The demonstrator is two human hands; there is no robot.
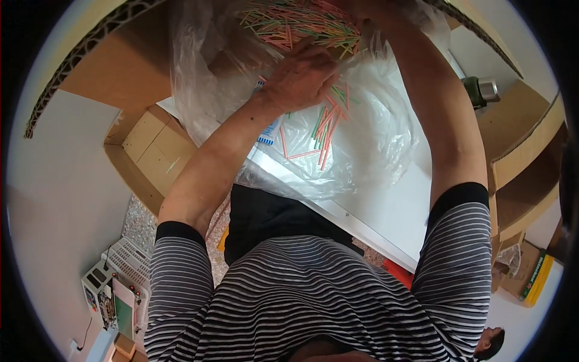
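A heap of thin pink, green and yellow plastic sticks (301, 23), perhaps straws, lies at the far side on a clear plastic bag (386, 130). My left hand (304, 75) rests at the heap's near edge, knuckles up and fingers curled under; what they hold, if anything, is hidden. My right hand (365, 11) is at the heap's far right, dark and partly cut off by the top edge, its fingers unclear. Several loose sticks (325, 130) lie scattered on the bag nearer to me. Partly under my left wrist is a blue-and-white packet (268, 134).
The bag lies over a white table (386, 223). Cardboard flaps (120, 72) rise at the far left, with an open carton (151, 148) below. Cardboard boxes (525, 175) and a dark green flask (482, 92) stand at right. Electronic equipment (117, 283) sits lower left; another person (491, 342) shows lower right.
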